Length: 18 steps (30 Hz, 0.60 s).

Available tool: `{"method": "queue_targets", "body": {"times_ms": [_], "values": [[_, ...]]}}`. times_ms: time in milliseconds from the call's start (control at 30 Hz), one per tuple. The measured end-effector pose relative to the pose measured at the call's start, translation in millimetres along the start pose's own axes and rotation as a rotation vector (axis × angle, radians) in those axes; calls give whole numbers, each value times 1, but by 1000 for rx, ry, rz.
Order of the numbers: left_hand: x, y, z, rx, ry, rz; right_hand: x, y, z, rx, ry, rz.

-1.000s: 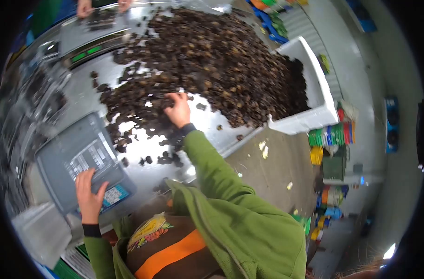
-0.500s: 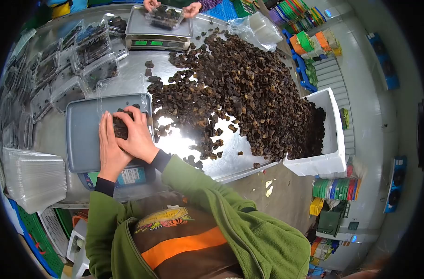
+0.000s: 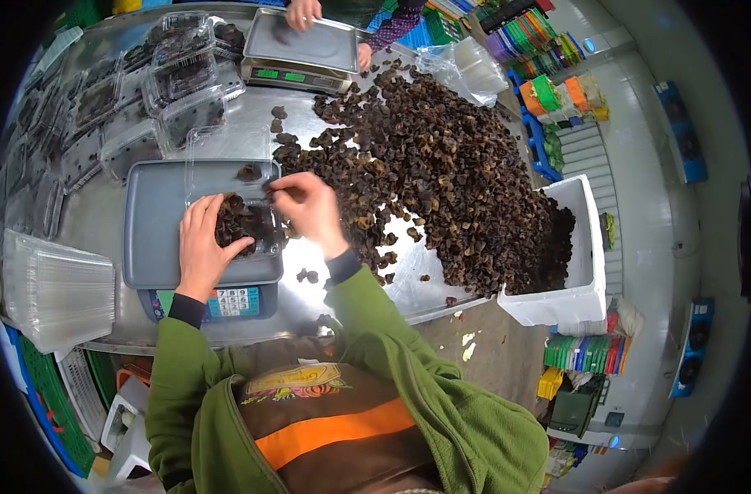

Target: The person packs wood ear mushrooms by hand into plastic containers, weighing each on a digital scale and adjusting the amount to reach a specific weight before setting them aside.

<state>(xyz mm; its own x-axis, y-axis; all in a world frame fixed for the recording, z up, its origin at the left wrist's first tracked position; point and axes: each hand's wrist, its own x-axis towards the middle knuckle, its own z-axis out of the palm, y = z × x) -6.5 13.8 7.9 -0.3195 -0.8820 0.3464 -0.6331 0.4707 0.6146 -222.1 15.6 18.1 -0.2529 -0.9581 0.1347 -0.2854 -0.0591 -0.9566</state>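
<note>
A clear plastic container [image 3: 264, 221] filled with dark, wrinkled wood ear mushrooms [image 3: 237, 221] rests on the grey platform of a scale [image 3: 157, 247]. My left hand [image 3: 201, 247] curls around its left side, thumb over the front of the mushrooms. The raised clear lid [image 3: 227, 144] extends behind, with one loose mushroom piece [image 3: 249, 172] on or near it. At the platform's right edge is my right hand [image 3: 311, 212], fingertips pinched together on what looks like a small dark mushroom piece. To its right spreads a big heap of the same mushrooms [image 3: 441, 156] on the metal table.
Filled clear boxes [image 3: 182, 78] are stacked at the back left, nested empty containers [image 3: 58, 288] at the near left. A white foam box [image 3: 556, 309] lies tipped at the heap's right end. Across the table, another person's hands [image 3: 303, 13] are by a second scale [image 3: 301, 41].
My right hand has come off the mushrooms and shifted right to the platform's edge, uncovering the container. My left hand stays there. The other person's container has left the far scale.
</note>
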Motion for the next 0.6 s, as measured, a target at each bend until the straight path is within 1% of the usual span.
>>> {"method": "queue_targets", "body": {"times_ms": [67,100,133,200,267,300,333,400,467,533,600], "values": [[0,1,0,-15,-1,15,7,6,-26,62,61,114],[0,0,0,-17,-2,18,11,9,-36,-37,75,133],[1,-1,3,-27,0,28,14,-2,-43,-114,56,200],[1,-2,9,-37,2,38,21,7,-40,-145,66,165],[1,-2,15,-54,-54,17,31,2,-19,-154,65,-58],[0,-2,18,-47,-56,20,37,-2,-7,-206,42,-97],[-1,-1,21,-35,-44,26,49,6,6,-351,26,-235],[-1,-1,26,-21,-33,38,63,20,37,-527,-37,-302],[-2,0,25,-25,-46,-9,60,7,52,-794,-157,-218],[-2,7,16,-24,-11,7,77,21,59,-765,-194,-221],[-4,9,-3,-25,22,14,86,26,51,-767,-286,-214]]}}
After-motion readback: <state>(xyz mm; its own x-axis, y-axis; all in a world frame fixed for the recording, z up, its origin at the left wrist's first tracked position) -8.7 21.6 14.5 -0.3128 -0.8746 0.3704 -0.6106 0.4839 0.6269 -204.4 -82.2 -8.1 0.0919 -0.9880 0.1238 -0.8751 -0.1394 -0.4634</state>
